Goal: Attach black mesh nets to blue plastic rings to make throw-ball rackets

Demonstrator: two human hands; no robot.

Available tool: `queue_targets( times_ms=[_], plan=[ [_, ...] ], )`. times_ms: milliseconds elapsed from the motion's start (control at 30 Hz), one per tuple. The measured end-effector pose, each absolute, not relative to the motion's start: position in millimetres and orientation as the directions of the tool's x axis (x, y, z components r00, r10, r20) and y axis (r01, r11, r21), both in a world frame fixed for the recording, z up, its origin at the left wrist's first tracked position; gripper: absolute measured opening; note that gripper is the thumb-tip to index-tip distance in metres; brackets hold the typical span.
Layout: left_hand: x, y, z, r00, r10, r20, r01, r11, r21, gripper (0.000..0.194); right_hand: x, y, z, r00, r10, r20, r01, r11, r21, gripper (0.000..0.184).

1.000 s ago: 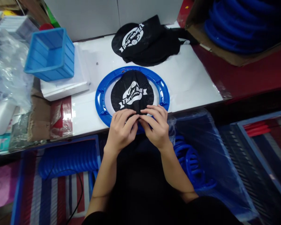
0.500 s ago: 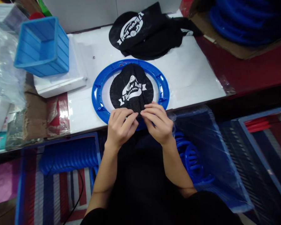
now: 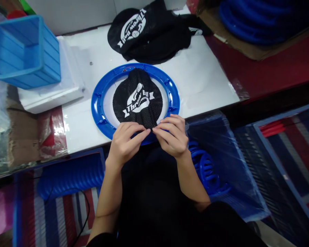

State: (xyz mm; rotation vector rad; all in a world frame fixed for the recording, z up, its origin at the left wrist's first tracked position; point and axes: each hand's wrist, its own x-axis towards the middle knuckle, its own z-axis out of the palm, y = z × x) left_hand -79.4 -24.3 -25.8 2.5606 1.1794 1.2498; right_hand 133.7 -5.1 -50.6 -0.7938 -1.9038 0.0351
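A blue plastic ring (image 3: 97, 103) lies on the white tabletop near its front edge. Inside it rests a piece of black mesh fabric (image 3: 121, 101) with white "Throw Ball" lettering, creased down the middle. At the near side of the ring, my left hand (image 3: 126, 140) pinches the fabric's lower edge between thumb and fingers. Close beside it, my right hand (image 3: 172, 135) pinches the same edge, the two sets of fingertips almost touching. The near rim of the ring is partly covered by both hands.
More black mesh pieces (image 3: 154, 41) lie at the back of the table (image 3: 203, 75). A blue bin (image 3: 48, 51) stands on a white box (image 3: 51, 97) at left. Stacked blue rings (image 3: 249, 27) fill a carton at back right. Below are crates with blue parts (image 3: 208, 168).
The view has shifted a little, so the table things appear further left. Both hands keep pinching the fabric's near edge; their fingertips are closer together and the fabric's folds have changed.
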Motion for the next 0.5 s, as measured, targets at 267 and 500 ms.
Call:
queue_targets(
  times_ms=[267, 500],
  plan=[
    [-85.5, -19.3, -20.7, 0.48, 0.655, 0.583, 0.522, -0.748, 0.41, 0.023, 139.5, -2.9, -56.8, -0.27, 0.648, 0.713, 0.369, 0.753, -0.545, 0.017],
    [-83.3, -17.7, -18.9, 0.482, 0.669, 0.565, 0.583, -0.727, 0.363, 0.024, 141.4, -6.0, -45.2, -0.285, 0.702, 0.652, 0.366, 0.709, -0.603, 0.024]
  ],
)
